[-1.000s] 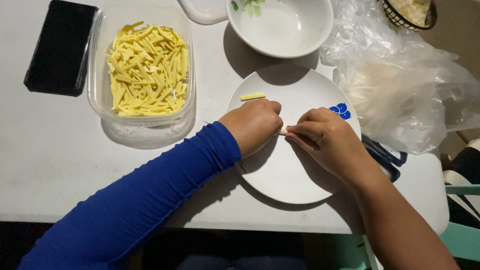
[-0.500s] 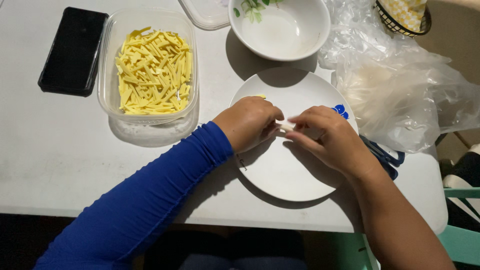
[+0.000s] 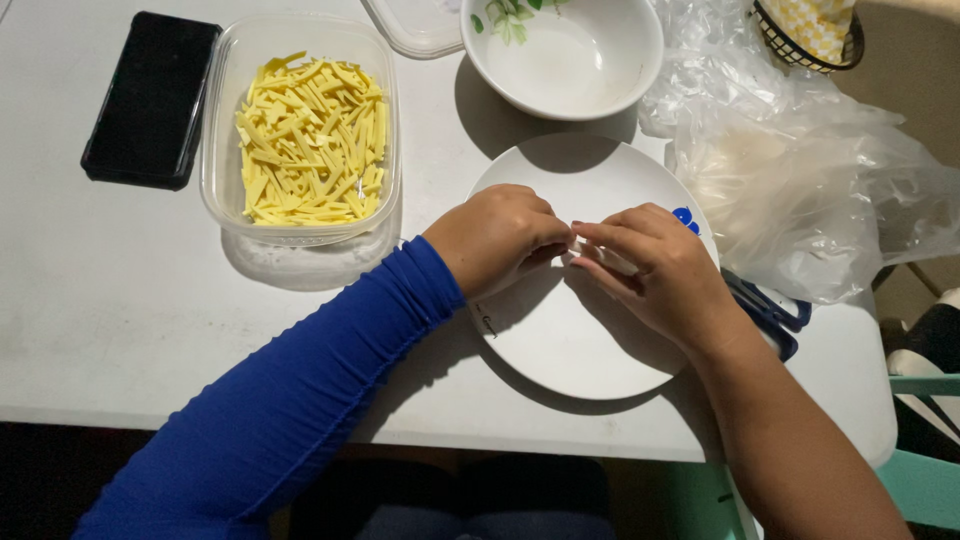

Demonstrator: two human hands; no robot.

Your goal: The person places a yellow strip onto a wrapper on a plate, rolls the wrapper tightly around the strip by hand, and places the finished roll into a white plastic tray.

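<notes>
Both my hands meet over a white plate [image 3: 570,350] with a small blue mark at its right rim. My left hand [image 3: 495,240], in a blue sleeve, and my right hand [image 3: 650,270], bare-armed, pinch a small white strip [image 3: 577,243] between their fingertips. Most of the strip is hidden by my fingers, so I cannot tell what it is. To the left stands a clear plastic container [image 3: 392,120] filled with yellow sticks [image 3: 310,135].
A black phone [image 3: 150,100] lies at the far left. A white bowl [image 3: 570,70] stands behind the plate, with a clear lid [image 3: 420,25] beside it. Crumpled clear plastic bags [image 3: 800,190] lie right, a wire basket [image 3: 810,35] behind them. Blue scissors [image 3: 765,310] lie near the table's right edge.
My hands have shifted slightly towards the plate's far side and closed together. The single yellow stick on the plate a second ago is now hidden under my left hand.
</notes>
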